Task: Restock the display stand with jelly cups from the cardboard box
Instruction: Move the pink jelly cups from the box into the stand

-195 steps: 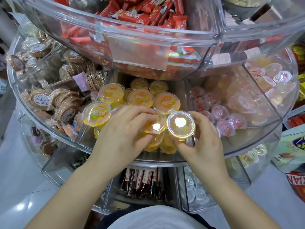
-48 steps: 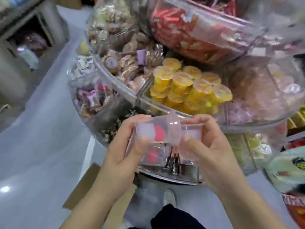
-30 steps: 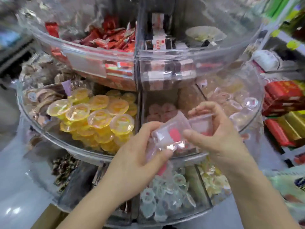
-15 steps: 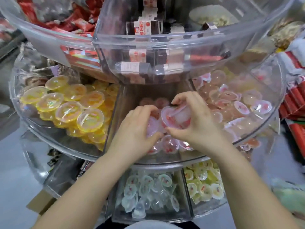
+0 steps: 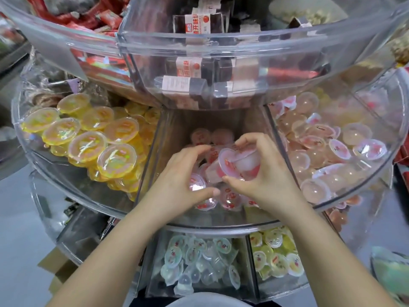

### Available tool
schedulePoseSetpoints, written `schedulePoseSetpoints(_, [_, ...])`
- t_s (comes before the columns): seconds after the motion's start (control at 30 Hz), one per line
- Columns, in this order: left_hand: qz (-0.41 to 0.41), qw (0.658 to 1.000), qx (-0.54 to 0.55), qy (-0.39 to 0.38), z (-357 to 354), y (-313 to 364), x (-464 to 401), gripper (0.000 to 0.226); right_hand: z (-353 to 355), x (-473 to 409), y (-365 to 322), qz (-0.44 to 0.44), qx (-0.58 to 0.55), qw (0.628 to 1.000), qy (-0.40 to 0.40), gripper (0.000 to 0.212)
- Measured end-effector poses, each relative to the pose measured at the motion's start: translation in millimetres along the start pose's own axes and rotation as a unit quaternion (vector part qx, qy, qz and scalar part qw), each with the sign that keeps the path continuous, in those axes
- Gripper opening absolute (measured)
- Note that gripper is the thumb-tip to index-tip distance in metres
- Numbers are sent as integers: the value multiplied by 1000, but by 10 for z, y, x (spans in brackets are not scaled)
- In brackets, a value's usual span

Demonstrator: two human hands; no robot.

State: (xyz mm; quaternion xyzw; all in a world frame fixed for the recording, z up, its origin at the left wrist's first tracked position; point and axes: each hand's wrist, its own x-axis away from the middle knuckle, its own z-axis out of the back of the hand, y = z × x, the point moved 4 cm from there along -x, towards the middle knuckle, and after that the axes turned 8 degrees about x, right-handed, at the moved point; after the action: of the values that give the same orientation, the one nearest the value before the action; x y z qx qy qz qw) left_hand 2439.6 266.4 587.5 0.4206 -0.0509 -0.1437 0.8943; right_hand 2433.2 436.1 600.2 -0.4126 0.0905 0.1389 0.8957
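Both hands inside middle compartment (image 5: 168,134) of clear display stand (image 5: 221,224). Right hand (image 5: 263,173) grips a tilted pink jelly cup (image 5: 238,163), thumb and fingers curled round it. Left hand (image 5: 183,173) curled over pink cups (image 5: 212,201) piled below; its grip cannot be told. Yellow cups (image 5: 88,138) in left compartment. Cardboard box (image 5: 57,271) on floor, lower left.

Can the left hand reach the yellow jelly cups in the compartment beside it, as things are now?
Probably yes. The yellow jelly cups lie in an open-topped compartment just left of the left hand, past a clear divider wall. The hand would have to lift over that wall, under the upper tier.
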Motion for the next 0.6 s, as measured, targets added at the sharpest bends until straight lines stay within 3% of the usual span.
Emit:
schedulePoseSetpoints(0.13, [-83, 995, 35, 34, 1, 172, -103, 63, -35, -21, -104, 32, -36, 999, 2, 71])
schedulePoseSetpoints(0.27, [-95, 986, 113, 75, 64, 169, -88, 47, -19, 1, -65, -28, -161, 987, 6, 87])
schedulePoseSetpoints(0.6, [-83, 965, 213, 126, 104, 84, -37, 50, -59, 14, 49, -59, -188, 980, -27, 64])
